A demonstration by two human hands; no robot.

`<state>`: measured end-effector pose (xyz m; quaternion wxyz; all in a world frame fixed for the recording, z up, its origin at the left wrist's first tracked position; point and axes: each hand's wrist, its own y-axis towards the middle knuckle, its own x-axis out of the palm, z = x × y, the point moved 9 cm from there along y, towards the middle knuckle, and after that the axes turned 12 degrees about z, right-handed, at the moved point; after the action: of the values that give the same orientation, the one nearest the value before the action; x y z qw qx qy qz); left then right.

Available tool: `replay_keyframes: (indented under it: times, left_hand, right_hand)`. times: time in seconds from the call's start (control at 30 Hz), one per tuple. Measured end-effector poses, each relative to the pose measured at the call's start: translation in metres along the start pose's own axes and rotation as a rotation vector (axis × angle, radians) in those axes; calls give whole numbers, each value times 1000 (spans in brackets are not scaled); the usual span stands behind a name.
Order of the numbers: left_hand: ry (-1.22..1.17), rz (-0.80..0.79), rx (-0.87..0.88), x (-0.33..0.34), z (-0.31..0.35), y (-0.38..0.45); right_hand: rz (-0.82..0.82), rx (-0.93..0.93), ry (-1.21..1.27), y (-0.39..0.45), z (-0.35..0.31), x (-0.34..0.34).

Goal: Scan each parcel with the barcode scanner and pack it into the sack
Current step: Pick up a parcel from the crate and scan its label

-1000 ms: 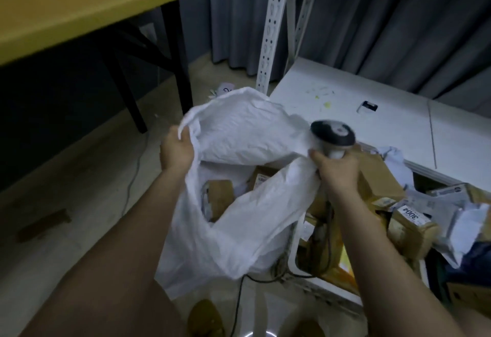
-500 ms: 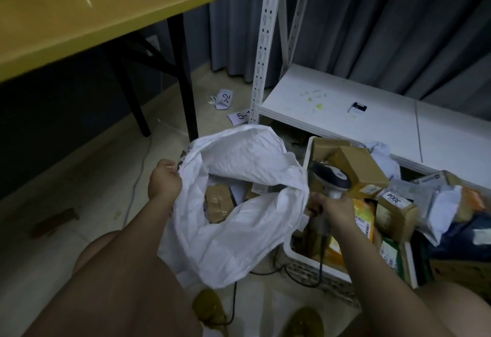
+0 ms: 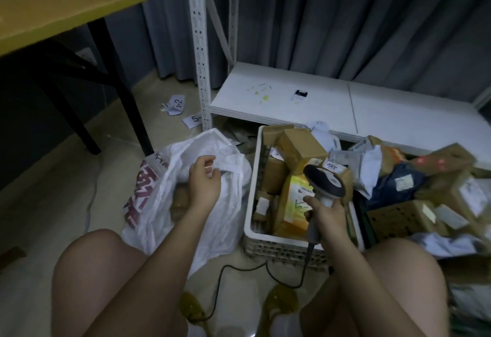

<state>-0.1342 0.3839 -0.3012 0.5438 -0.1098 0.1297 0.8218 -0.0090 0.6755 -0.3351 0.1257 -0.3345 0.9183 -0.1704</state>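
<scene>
A: From the head camera, what are the hands doing?

B: The left hand [image 3: 204,181] hangs over the white sack [image 3: 186,198], fingers loosely curled. Whether the fingertips touch the plastic or pinch a fold of it, I cannot tell. The right hand [image 3: 322,210] is wrapped round the handle of the scanner [image 3: 324,181], whose dark head is above the fist and tilted toward the parcels.

A: Where is the sack?

B: Slumped on the floor [image 3: 53,203] between the person's left knee and the white crate [image 3: 251,201], its mouth open upward. Red print shows on its left side, and a brown parcel [image 3: 180,199] is partly visible inside.

A: And the rest of the parcels?

B: The crate is packed with cardboard boxes; one box [image 3: 300,148] sits tilted on top, and a yellow parcel [image 3: 295,203] stands just left of the scanner. More boxes and soft mailers are piled to the right of the crate; a faint red glow lies on a box [image 3: 441,162] there.

A: Anything else?

B: A black cable [image 3: 239,267] runs from the scanner handle across the floor. A yellow table [image 3: 66,4] stands upper left, a white shelf [image 3: 318,108] behind the crate, and paper slips [image 3: 176,105] lie near its post.
</scene>
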Motion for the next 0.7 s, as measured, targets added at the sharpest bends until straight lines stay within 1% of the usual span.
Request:
replay_keyframes:
  times: [0.2, 0.27, 0.4, 0.53, 0.63, 0.7]
  left_hand:
    - [-9, -253, 54, 108, 29, -39]
    - [19, -310, 48, 141, 40, -47]
    - [91, -399, 57, 204, 54, -49]
    - [215, -427, 81, 257, 54, -39]
    - [312, -411, 84, 284, 49, -32]
    - [374, -390, 97, 298, 48, -27]
  right_hand:
    - [97, -68, 22, 10, -15, -54]
    - [132, -87, 20, 17, -22, -64]
    - [153, -80, 88, 44, -34, -72]
    - [155, -81, 144, 77, -45, -64]
    - [162, -42, 193, 107, -42, -55]
    - [133, -29, 199, 125, -43, -45]
